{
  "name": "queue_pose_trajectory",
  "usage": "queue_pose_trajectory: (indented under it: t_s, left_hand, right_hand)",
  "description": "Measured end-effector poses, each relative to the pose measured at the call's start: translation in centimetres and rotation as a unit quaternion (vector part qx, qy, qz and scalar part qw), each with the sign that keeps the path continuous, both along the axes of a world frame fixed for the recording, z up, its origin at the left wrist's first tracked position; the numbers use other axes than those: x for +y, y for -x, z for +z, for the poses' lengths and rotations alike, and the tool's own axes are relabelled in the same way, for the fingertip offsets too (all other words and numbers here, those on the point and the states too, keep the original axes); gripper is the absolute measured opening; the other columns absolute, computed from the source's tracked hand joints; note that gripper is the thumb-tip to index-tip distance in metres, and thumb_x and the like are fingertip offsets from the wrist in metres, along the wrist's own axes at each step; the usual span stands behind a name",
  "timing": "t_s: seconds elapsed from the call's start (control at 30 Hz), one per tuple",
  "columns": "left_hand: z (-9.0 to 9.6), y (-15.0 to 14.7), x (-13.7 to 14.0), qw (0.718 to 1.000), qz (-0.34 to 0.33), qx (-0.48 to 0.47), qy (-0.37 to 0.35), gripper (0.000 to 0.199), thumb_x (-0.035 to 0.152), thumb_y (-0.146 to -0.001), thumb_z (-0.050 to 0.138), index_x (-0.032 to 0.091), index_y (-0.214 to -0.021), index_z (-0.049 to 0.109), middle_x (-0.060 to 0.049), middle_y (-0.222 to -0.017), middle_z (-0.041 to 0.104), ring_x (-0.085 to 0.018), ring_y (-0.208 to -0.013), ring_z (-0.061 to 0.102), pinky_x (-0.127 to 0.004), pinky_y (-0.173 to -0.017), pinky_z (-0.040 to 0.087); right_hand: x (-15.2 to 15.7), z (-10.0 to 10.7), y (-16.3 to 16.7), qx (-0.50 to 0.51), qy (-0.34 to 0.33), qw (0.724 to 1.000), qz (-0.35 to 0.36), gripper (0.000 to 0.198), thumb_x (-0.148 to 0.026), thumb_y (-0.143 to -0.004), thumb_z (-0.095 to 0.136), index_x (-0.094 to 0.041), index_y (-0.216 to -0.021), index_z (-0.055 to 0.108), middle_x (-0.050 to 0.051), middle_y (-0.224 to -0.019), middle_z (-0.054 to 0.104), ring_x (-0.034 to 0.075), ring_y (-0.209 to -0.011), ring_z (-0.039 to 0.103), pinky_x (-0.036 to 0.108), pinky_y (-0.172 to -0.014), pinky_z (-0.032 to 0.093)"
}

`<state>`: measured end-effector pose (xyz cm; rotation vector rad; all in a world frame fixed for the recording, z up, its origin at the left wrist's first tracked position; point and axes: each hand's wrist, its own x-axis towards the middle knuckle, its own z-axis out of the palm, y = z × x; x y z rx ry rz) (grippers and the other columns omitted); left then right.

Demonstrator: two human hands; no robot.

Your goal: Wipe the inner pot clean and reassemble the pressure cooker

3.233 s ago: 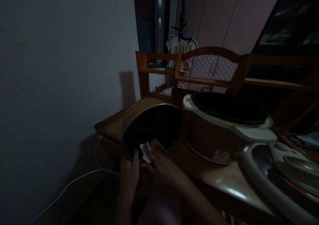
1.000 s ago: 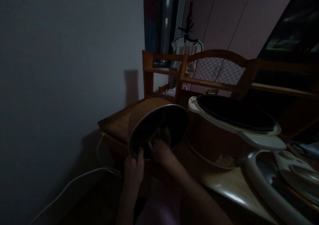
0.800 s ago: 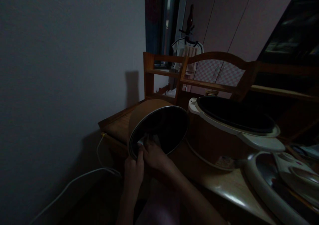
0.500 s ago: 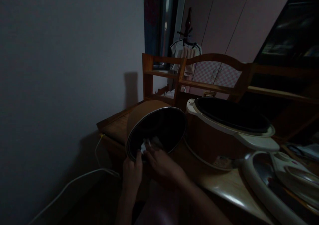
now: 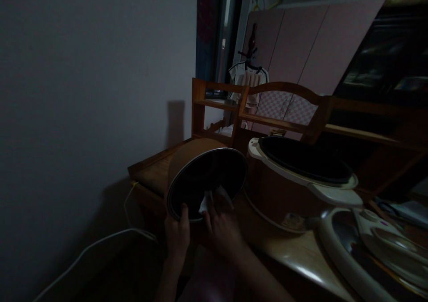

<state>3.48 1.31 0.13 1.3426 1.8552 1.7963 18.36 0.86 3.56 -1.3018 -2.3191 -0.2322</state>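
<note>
A round inner pot, brown outside and dark inside, lies tilted on the table with its mouth facing me. My left hand grips its near rim, the thumb over the edge and the fingers hidden beneath. Inside the mouth, near the lower right rim, my right hand holds a white tissue against or close to the inner wall. To the right of the pot stands the rice cooker body, brown with a pale rim and handle and a dark opening.
The cooker lid lies at the right on the wooden table. A wooden shelf rack rises along the back. At left, a white cable hangs beside the wall. Pink cabinets stand behind.
My right hand has slid right along the inside of the pot with the tissue. My left hand stays on the rim. The view has shifted slightly.
</note>
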Motion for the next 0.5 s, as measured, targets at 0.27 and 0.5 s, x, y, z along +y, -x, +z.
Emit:
queue_pose_trajectory:
  t_s: [0.27, 0.5]
  left_hand:
    - [-0.29, -1.05, 0.4, 0.995, -0.063, -0.058, 0.054, 0.039, 0.052, -0.085, 0.054, 0.017, -0.089, 0.072, -0.016, -0.098, 0.076, -0.033, -0.098, 0.07, -0.043, -0.089, 0.052]
    - [-0.51, -0.77, 0.3, 0.984, -0.113, -0.133, 0.042, 0.04, 0.047, -0.084, 0.058, 0.016, -0.107, 0.069, -0.016, -0.122, 0.069, -0.031, -0.123, 0.059, -0.044, -0.109, 0.039]
  right_hand:
    - [-0.12, 0.0, 0.09, 0.006, 0.009, 1.0, 0.006, 0.045, -0.027, -0.105, 0.038, -0.012, -0.147, 0.044, 0.015, -0.152, 0.04, 0.025, -0.144, 0.031, 0.048, -0.117, 0.033]
    - [-0.02, -0.71, 0.41, 0.02, 0.012, 1.0, -0.006, 0.043, -0.026, -0.105, 0.038, -0.013, -0.144, 0.049, 0.013, -0.152, 0.042, 0.025, -0.144, 0.031, 0.049, -0.119, 0.03]
